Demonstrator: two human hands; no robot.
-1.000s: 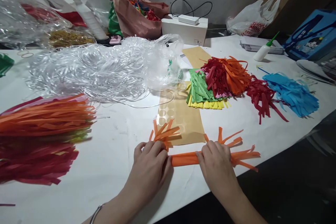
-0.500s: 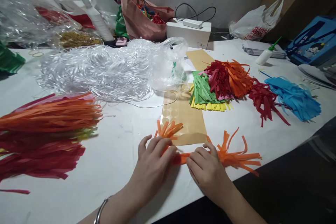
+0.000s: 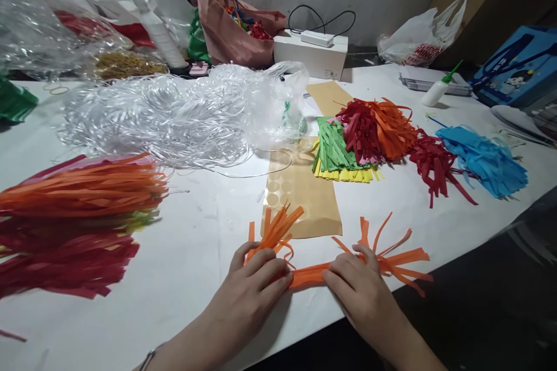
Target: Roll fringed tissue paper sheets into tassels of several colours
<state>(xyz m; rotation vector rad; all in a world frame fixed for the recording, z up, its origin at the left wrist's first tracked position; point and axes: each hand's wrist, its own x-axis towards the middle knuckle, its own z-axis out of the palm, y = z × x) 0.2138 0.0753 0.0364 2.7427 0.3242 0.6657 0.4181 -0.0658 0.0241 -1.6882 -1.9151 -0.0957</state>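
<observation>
A strip of orange paper with fringed ends lies near the front edge of the white table. My left hand has its fingers wrapped round the strip's left part, and one fringed end fans out above them. Round the right part my right hand is closed, with the other fringe spreading out to its right. The flat middle of the strip shows between both hands. Just beyond it lies a tan paper sheet with round clear stickers.
Orange and dark red fringes lie at the left. Behind is a heap of clear string. Green, red and orange tassels, a blue tassel and a glue bottle are at the right. A pink bag stands behind.
Both hands have moved slightly down, and the right one also to the right. More of the flat orange middle shows between them, and the left fringe now stands out more.
</observation>
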